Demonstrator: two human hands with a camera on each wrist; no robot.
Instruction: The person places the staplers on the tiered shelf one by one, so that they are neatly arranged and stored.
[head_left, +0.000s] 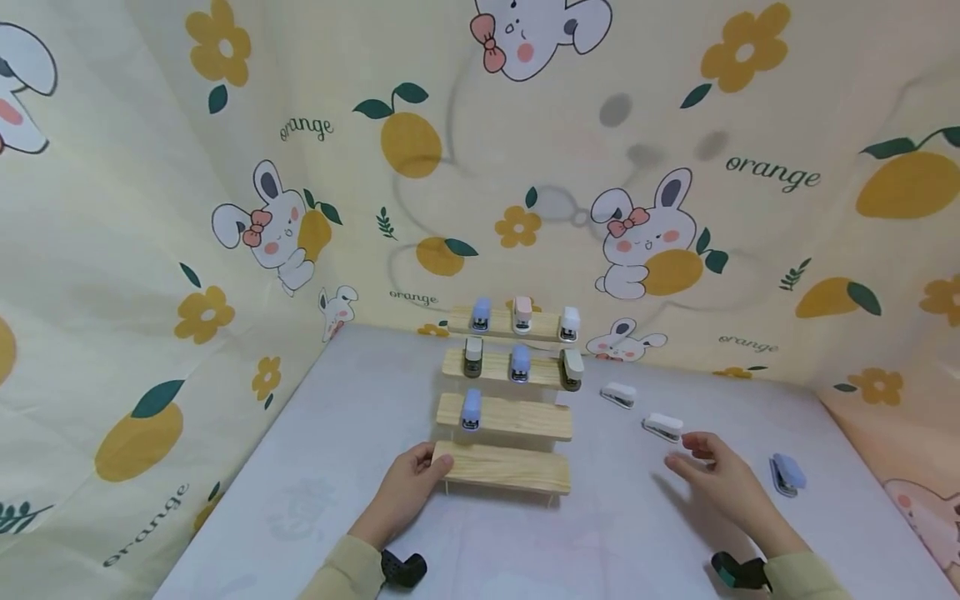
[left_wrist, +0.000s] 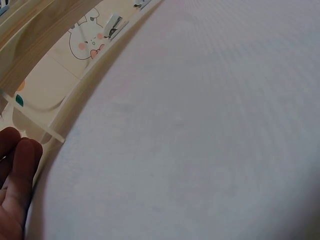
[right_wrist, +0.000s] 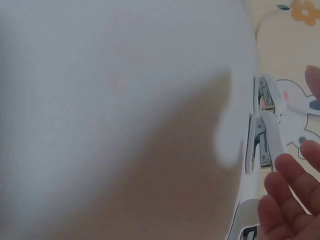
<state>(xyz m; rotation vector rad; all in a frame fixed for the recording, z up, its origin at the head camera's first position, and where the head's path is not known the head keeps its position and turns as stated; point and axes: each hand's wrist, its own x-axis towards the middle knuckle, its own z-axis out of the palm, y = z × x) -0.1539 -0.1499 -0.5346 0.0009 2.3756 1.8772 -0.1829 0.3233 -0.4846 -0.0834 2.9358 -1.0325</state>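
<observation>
My left hand [head_left: 408, 487] grips the left end of the bottom tier of a four-tier wooden stand [head_left: 510, 468], its thumb on top of the board. My right hand [head_left: 712, 473] hovers over the table with fingers loosely bent, holding nothing. Just beyond its fingertips lies a white stapler [head_left: 663, 427]; another white stapler [head_left: 618, 394] is farther back. To the right of this hand sits a blue stapler [head_left: 787, 474]. In the right wrist view, the fingers [right_wrist: 290, 182] are spread beside the nearer white stapler [right_wrist: 263, 142].
The third tier carries a blue stapler [head_left: 471, 410] at its left. On the second tier, a blue stapler [head_left: 520, 364] stands between two pale-topped dark ones. Up top are a blue, a pink stapler [head_left: 522, 314] and a white one. A patterned cloth backdrop [head_left: 465, 192] rises behind.
</observation>
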